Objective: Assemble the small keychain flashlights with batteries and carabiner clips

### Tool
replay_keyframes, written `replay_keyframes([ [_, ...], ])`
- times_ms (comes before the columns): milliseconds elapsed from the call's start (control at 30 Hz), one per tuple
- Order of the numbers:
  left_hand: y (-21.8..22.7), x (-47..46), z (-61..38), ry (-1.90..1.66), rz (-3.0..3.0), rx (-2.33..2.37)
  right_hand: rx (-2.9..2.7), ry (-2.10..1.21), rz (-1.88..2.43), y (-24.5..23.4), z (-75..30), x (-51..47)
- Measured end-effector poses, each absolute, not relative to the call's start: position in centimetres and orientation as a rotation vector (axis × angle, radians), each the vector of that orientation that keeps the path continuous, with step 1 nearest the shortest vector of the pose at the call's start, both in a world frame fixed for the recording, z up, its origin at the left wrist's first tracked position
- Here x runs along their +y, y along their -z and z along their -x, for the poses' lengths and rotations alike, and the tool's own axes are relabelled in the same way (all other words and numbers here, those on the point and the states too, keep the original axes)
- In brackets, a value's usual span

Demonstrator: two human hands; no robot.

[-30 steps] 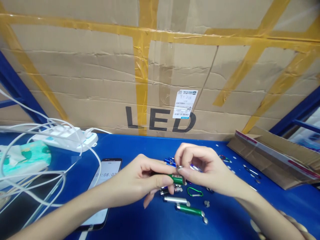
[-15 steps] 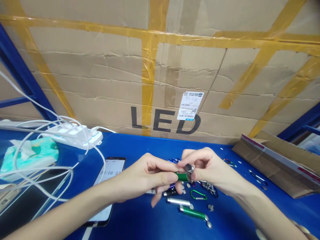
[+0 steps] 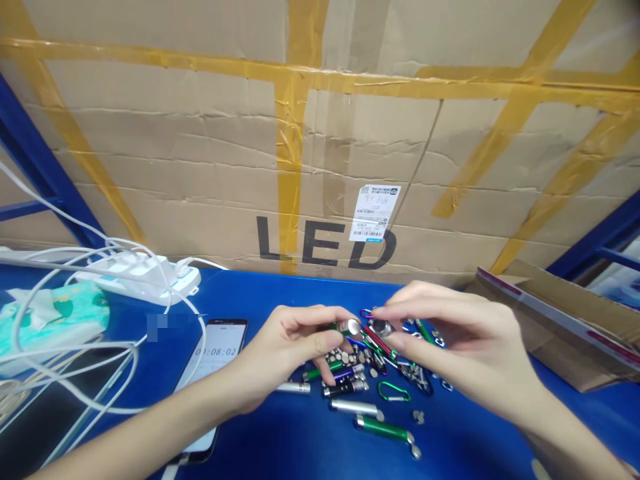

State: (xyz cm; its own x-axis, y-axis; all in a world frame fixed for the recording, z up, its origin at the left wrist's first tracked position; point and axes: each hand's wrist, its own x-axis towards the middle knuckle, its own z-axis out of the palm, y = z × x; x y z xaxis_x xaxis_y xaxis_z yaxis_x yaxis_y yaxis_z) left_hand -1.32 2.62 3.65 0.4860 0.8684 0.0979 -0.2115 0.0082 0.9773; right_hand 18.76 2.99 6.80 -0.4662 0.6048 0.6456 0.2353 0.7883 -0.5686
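Note:
My left hand is closed on a small green flashlight tube, mostly hidden by the fingers, with a round silver face toward its right end. Just to the right, my right hand pinches a dark-mouthed silver cap between thumb and fingers. Cap and tube are apart. Below the hands lie a black flashlight tube, a silver tube and a green tube, with button cells at the green tube's end. More button cells sit to the right.
A green carabiner lies near a pile of carabiners and tubes, including a red one. A phone showing a timer is at left, beside white cables, a power strip and a tissue pack. Cardboard stands behind; an open carton is at right.
My right hand has moved right with the silver cap, away from the green tube in my left hand. The tube's round silver face now shows. The view has shifted slightly.

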Motion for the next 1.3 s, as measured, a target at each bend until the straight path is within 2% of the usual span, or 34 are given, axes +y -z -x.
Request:
replay_keyframes([
  [200,-3.1,2.5,1.1,-1.063,-1.213,0.704,-2.102,-0.281,0.598,-6.6,-19.0,2.8],
  [433,-2.5,2.2,0.6,-1.03,-1.201,0.606,-2.028,-0.278,0.716,-6.3,-18.8,3.3],
  [933,-2.2,2.5,0.4,-1.11,-1.401,0.928,-2.17,-0.356,0.637,-6.4,-18.8,3.7],
  [1167,-1.6,2.5,0.7,-1.282,-1.756,0.891,-2.194,-0.377,0.688,-6.5,-18.5,3.2],
  [1300,-1.2,2.4,0.8,-1.487,-2.087,0.813,-2.104,-0.534,0.856,-6.0,-17.9,3.1],
])
